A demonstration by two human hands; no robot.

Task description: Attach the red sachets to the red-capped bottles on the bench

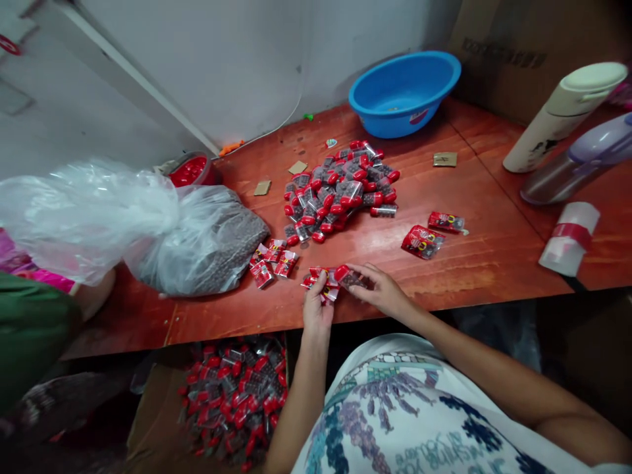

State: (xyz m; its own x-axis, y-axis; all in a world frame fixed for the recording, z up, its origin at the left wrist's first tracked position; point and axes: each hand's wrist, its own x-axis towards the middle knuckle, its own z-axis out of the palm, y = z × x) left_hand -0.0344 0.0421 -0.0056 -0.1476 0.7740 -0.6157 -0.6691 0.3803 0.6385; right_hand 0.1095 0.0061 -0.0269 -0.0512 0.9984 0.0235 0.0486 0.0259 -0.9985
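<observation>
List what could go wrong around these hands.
The left hand grips shiny red printed packets near the front edge of the reddish table; one might slip off.
The right hand holds a small clear red-capped plastic tube, which could slip and drop.
The loose heap of clear red-capped tubes might roll apart if bumped.

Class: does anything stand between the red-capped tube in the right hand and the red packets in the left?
Nothing visible does. The right hand holds the red-capped tube cap-end toward the red packets in the left hand, close beside them; whether they touch is unclear.
</observation>
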